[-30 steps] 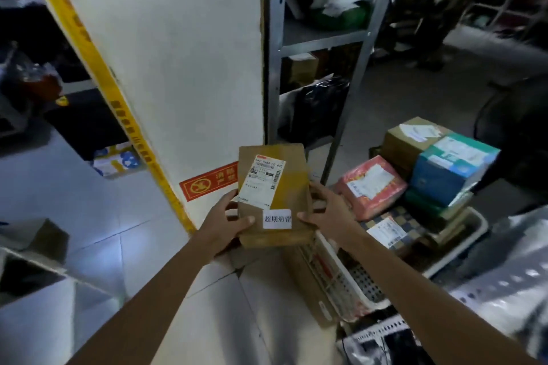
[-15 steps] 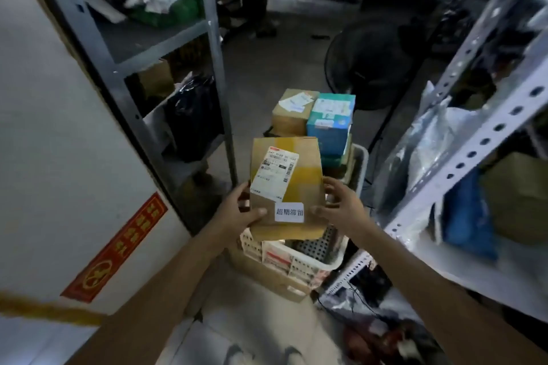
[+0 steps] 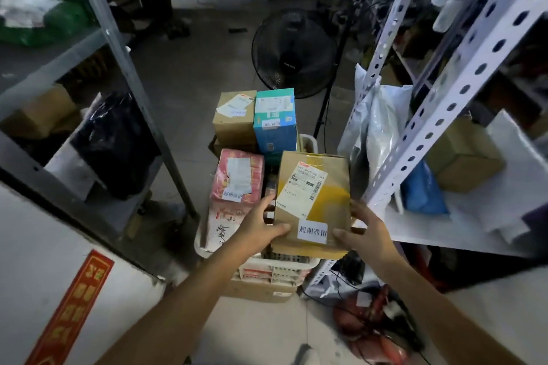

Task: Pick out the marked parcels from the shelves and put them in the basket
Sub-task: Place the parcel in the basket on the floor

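Here left hand (image 3: 254, 230), right hand (image 3: 367, 235) grasp brown parcel (image 3: 314, 195) over basket (image 3: 278, 271); fingers (image 3: 359, 208) curled round edges.

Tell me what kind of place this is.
Likely a parcel storeroom or pickup depot: perforated metal shelving holds packages, a white basket is piled with labelled boxes, and the left hand and right hand grip a brown parcel.

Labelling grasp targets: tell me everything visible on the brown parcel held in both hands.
The brown parcel is a cardboard box, broad face up, with yellow tape, a white barcode label and a small white printed sticker at its near edge. It is held over the white basket. The left hand grips its left side, the right hand its right, thumbs on top.
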Motion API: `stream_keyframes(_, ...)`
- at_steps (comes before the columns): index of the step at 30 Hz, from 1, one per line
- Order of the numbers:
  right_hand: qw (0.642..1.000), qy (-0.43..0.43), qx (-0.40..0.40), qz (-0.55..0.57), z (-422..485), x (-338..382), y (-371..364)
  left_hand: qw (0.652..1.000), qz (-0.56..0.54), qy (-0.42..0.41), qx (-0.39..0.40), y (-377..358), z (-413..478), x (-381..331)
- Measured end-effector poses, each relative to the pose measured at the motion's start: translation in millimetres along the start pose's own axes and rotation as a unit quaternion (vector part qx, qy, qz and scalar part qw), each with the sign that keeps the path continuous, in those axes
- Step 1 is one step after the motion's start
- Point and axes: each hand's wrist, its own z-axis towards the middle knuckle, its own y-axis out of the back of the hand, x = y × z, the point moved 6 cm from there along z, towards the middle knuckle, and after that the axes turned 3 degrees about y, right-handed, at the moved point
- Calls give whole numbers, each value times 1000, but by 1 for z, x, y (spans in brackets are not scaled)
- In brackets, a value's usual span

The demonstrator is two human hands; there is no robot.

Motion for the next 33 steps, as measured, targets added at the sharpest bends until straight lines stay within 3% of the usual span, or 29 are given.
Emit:
stream_keyframes(7, 1000, -26, 3, 3, 34, -38, -32, 999, -12, 36, 13, 5, 46, 29)
stream_keyframes(21, 993, -76, 86, -16, 133, -55, -82, 994, -64, 79, -49, 27, 110, 74)
stream_keyframes(33, 995, -96, 39, 6, 143, -75, -69, 993, -83, 79, -35, -2, 127, 69)
